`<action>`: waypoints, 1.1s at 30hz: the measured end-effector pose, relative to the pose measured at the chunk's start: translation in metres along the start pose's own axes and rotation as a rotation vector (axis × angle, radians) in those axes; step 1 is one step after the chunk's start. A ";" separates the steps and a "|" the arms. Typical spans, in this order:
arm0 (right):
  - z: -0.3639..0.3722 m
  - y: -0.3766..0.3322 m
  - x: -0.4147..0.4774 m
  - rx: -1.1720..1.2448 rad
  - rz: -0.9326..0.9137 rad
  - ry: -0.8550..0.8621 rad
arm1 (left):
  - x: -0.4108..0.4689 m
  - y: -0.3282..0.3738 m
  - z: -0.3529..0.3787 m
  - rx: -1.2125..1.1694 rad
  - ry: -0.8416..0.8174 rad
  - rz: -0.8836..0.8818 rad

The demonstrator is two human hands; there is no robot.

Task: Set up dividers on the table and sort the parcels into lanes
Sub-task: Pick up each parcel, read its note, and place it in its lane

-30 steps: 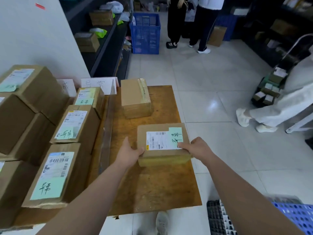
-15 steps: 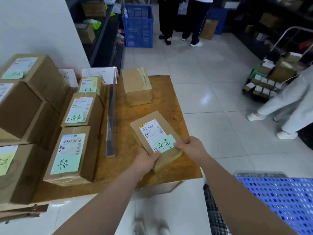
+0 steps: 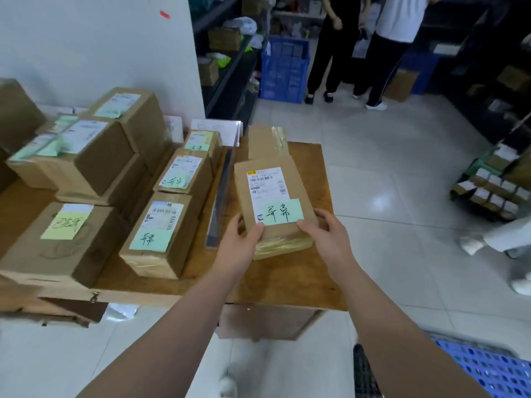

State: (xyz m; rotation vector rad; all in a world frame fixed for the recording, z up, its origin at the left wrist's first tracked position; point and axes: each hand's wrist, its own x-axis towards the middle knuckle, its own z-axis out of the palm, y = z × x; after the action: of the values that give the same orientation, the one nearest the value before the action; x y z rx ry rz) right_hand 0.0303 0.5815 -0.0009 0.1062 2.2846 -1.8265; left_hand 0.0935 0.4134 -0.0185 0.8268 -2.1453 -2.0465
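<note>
I hold a flat brown parcel (image 3: 270, 193) with a white label and a green note over the right lane of the wooden table (image 3: 290, 285). My left hand (image 3: 241, 248) grips its near left corner, thumb on top. My right hand (image 3: 324, 239) grips its near right corner. The parcel's long side points away from me. A clear divider strip (image 3: 222, 196) lies lengthwise just left of it. Left of the strip stands a row of three labelled parcels (image 3: 163, 231). A taped brown box (image 3: 267, 142) sits behind the held parcel.
Bigger stacked boxes (image 3: 86, 156) fill the table's left side against a white wall. White sign cards (image 3: 215, 129) stand at the back. A blue crate (image 3: 488, 369) is at my lower right. People stand by a blue basket (image 3: 284, 70) and shelves ahead.
I turned the parcel from lying crosswise to lengthwise, its green note now nearest me, and shifted it left toward the divider. The view swung left too.
</note>
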 end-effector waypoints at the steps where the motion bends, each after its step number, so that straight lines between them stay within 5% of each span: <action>1: 0.006 -0.009 -0.001 0.019 -0.019 -0.014 | -0.002 0.010 -0.007 0.003 0.027 0.041; 13: 0.123 -0.108 0.049 0.040 -0.120 -0.135 | 0.074 0.092 -0.114 -0.018 0.155 0.194; 24: 0.226 -0.165 0.151 0.053 -0.047 -0.076 | 0.229 0.148 -0.192 0.202 0.007 0.229; 33: 0.270 -0.159 0.187 0.005 0.050 -0.028 | 0.283 0.138 -0.213 0.150 -0.083 0.149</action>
State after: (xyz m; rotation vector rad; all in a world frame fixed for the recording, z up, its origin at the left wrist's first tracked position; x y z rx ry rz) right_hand -0.1494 0.2691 0.0552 0.1360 2.2376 -1.7980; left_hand -0.1083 0.0984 0.0476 0.5846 -2.3500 -1.9000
